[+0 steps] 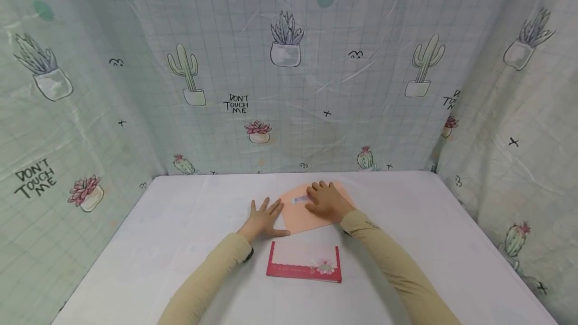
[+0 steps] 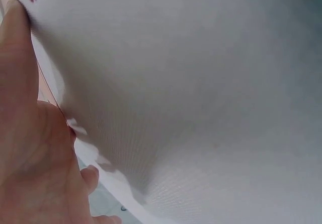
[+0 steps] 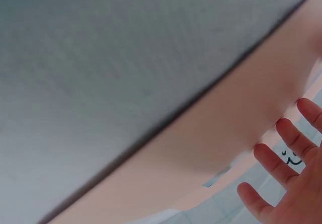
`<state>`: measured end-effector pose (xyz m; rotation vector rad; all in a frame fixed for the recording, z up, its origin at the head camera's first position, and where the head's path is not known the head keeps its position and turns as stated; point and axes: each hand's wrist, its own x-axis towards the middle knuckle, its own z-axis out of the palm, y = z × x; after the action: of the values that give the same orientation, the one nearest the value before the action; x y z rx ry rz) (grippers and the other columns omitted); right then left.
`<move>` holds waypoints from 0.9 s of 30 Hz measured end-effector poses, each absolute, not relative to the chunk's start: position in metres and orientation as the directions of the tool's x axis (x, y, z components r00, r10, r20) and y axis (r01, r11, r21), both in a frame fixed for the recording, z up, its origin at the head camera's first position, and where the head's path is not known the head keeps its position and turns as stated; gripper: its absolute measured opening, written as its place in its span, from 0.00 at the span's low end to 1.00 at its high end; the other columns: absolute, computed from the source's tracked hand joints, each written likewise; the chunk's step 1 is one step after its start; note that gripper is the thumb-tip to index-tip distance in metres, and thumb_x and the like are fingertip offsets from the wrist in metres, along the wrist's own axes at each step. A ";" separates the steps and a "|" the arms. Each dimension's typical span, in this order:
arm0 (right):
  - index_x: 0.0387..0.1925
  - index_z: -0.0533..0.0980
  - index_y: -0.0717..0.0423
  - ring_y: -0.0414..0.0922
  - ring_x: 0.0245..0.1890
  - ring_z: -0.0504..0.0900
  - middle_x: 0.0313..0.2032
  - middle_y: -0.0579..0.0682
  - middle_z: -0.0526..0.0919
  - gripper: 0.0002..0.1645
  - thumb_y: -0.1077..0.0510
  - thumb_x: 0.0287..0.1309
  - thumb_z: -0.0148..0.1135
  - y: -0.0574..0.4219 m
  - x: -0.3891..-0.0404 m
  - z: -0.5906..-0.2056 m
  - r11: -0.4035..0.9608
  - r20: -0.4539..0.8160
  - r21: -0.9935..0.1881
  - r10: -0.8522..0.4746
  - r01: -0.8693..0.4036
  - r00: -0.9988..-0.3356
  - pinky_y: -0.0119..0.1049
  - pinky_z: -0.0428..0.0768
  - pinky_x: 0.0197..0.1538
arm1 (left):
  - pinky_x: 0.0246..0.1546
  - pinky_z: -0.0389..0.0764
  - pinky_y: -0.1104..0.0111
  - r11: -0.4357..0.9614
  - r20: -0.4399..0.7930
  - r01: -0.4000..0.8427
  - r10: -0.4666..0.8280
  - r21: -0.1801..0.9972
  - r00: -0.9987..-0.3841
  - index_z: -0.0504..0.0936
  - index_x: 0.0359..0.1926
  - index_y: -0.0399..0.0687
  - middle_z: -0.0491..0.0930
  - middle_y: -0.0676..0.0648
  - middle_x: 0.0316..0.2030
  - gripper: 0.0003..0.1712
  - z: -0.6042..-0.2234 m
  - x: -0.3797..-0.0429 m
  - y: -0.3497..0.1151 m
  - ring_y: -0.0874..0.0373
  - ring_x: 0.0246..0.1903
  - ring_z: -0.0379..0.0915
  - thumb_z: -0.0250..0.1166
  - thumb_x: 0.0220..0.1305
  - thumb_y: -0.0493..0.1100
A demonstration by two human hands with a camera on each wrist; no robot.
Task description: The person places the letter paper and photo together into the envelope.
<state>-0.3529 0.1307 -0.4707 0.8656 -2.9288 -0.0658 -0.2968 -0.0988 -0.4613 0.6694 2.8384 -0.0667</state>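
Note:
A peach-orange paper envelope, its rounded edge toward the back, lies flat on the white table. In the head view my left hand is spread at its left side, thumb along the lower left corner and fingertips by the left edge. My right hand rests on the right part of the envelope, fingers toward the back. In the right wrist view its fingertips press on the paper. Beside the right thumb a short bluish-purple strip lies on the envelope, its right end hidden by the hand.
A red-bordered card with a pale middle and printed flowers lies on the white table nearer to me, between the forearms. A curtain with cactus prints hangs behind the table and on both sides.

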 end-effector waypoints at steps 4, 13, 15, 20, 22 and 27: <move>0.45 0.69 0.52 0.46 0.41 0.68 0.41 0.50 0.72 0.26 0.36 0.56 0.48 0.131 -0.350 -0.472 0.824 0.079 0.083 -0.566 -0.561 -0.820 0.45 0.68 0.43 | 0.60 0.42 0.38 0.900 -0.226 0.435 0.425 0.006 -0.877 0.51 0.68 0.50 0.49 0.49 0.69 0.54 -0.463 -0.297 -0.098 0.42 0.68 0.42 0.50 0.48 0.75; 0.43 0.69 0.52 0.46 0.40 0.66 0.40 0.50 0.71 0.26 0.36 0.56 0.48 0.129 -0.343 -0.466 0.824 0.030 0.054 -0.565 -0.563 -0.824 0.44 0.67 0.43 | 0.59 0.42 0.37 0.897 -0.202 0.441 0.428 -0.018 -0.881 0.51 0.68 0.51 0.50 0.50 0.69 0.55 -0.468 -0.299 -0.099 0.42 0.68 0.42 0.49 0.46 0.78; 0.43 0.69 0.52 0.46 0.41 0.67 0.41 0.50 0.71 0.26 0.36 0.56 0.48 0.129 -0.342 -0.464 0.827 0.021 0.043 -0.562 -0.561 -0.827 0.45 0.67 0.44 | 0.60 0.43 0.38 0.903 -0.216 0.430 0.417 -0.015 -0.883 0.52 0.68 0.52 0.50 0.51 0.69 0.54 -0.462 -0.296 -0.098 0.43 0.68 0.42 0.50 0.47 0.76; 0.43 0.69 0.52 0.46 0.41 0.67 0.40 0.50 0.71 0.25 0.37 0.56 0.49 0.128 -0.341 -0.462 0.839 0.009 0.035 -0.544 -0.543 -0.839 0.46 0.68 0.44 | 0.60 0.42 0.38 0.896 -0.194 0.441 0.425 -0.044 -0.884 0.51 0.68 0.51 0.50 0.51 0.69 0.55 -0.470 -0.300 -0.100 0.43 0.68 0.42 0.47 0.46 0.78; 0.43 0.69 0.52 0.47 0.41 0.68 0.40 0.50 0.71 0.25 0.37 0.56 0.49 0.129 -0.341 -0.462 0.843 0.003 0.034 -0.538 -0.537 -0.843 0.46 0.68 0.45 | 0.60 0.42 0.37 0.893 -0.176 0.448 0.433 -0.052 -0.884 0.52 0.68 0.51 0.51 0.50 0.68 0.55 -0.474 -0.301 -0.100 0.42 0.68 0.42 0.47 0.45 0.79; 0.45 0.69 0.51 0.47 0.44 0.68 0.43 0.50 0.72 0.27 0.36 0.56 0.48 0.129 -0.340 -0.462 0.848 -0.007 0.040 -0.529 -0.529 -0.849 0.48 0.68 0.48 | 0.60 0.43 0.38 0.893 -0.171 0.447 0.434 -0.045 -0.885 0.53 0.67 0.50 0.52 0.49 0.68 0.55 -0.464 -0.296 -0.099 0.42 0.67 0.43 0.50 0.45 0.77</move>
<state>-0.3402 0.1291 -0.4622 0.8631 -3.0158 -0.0634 -0.2957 -0.0990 -0.4642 0.6797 2.9031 -0.1241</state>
